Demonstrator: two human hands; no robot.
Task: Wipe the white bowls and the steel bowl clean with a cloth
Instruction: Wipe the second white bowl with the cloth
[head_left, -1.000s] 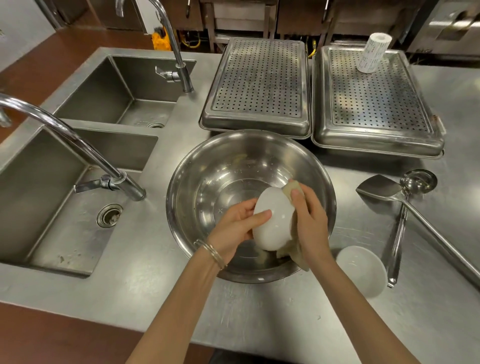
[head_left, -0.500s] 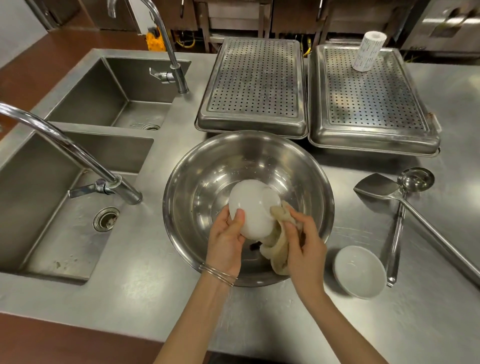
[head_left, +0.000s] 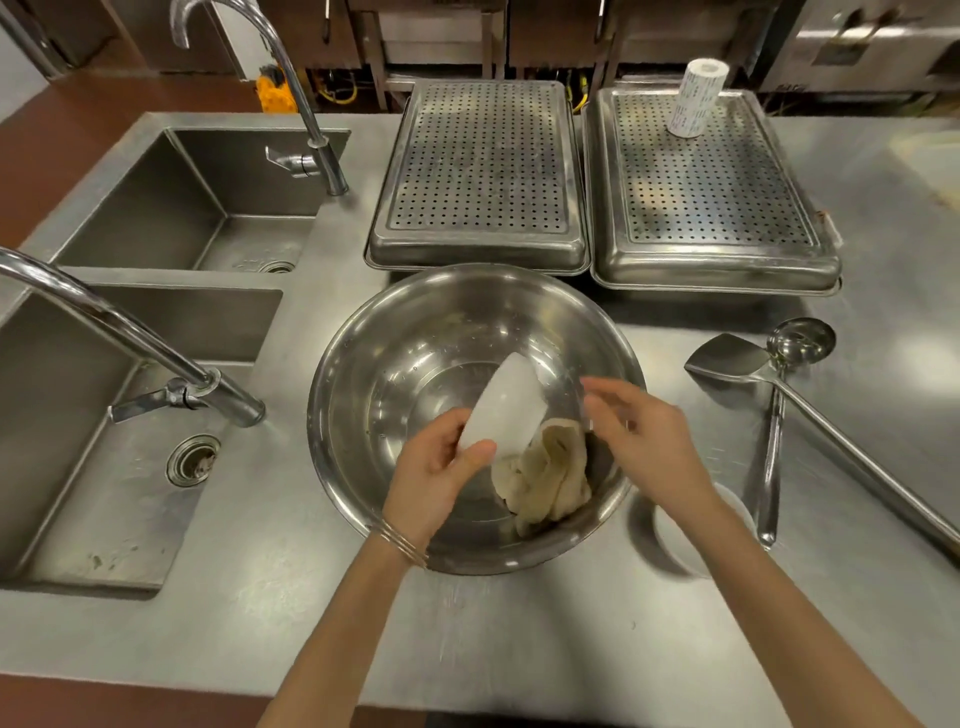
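Observation:
A large steel bowl (head_left: 415, 332) stands on the counter in front of me. My left hand (head_left: 436, 478) grips a small white bowl (head_left: 506, 405), tilted on its side above the steel bowl's inside. A crumpled beige cloth (head_left: 545, 475) lies in the steel bowl, just under the white bowl. My right hand (head_left: 639, 436) hovers over the steel bowl's right rim with fingers spread, blurred, holding nothing. A second white bowl (head_left: 675, 540) sits on the counter to the right, mostly hidden under my right forearm.
Two sinks with taps (head_left: 171, 364) lie at the left. Two perforated steel trays (head_left: 478, 171) stand behind the bowl, and a paper roll (head_left: 693, 98) stands on the right one. A steel spatula (head_left: 727, 358) and ladle (head_left: 800, 340) lie at the right.
My right hand has let go of the cloth, which now lies in the steel bowl, and has lifted to the right. The left hand has tipped the white bowl further onto its side.

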